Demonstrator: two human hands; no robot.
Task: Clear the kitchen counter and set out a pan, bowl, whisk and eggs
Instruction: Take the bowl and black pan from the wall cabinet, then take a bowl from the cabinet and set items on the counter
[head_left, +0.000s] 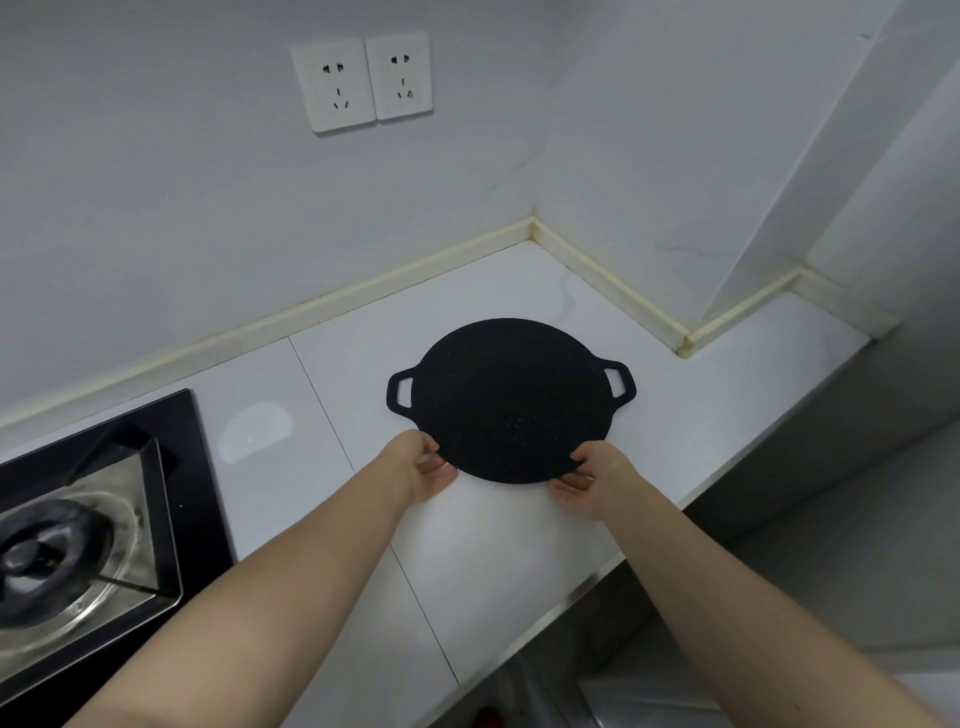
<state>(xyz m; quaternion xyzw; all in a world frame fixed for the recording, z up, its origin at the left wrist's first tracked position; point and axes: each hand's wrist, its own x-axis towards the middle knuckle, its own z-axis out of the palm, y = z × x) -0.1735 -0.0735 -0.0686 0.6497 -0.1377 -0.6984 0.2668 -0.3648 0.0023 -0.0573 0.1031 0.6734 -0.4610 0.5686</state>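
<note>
Both hands on the pan (511, 400): left hand (423, 467) and right hand (592, 480) each pinch its near rim, thumb on top, fingers under. Pan is black, flat, round, two loop handles, over the white counter (519, 561) near the wall corner. Can't tell if its near edge is lifted. Well apart to the left: gas stove (78, 545). Two wall sockets (361, 83) above.

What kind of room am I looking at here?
Most likely a home kitchen. A gas hob is set into a white counter, a flat black two-handled pan lies on that counter, and wall sockets sit on the wall above it.
</note>
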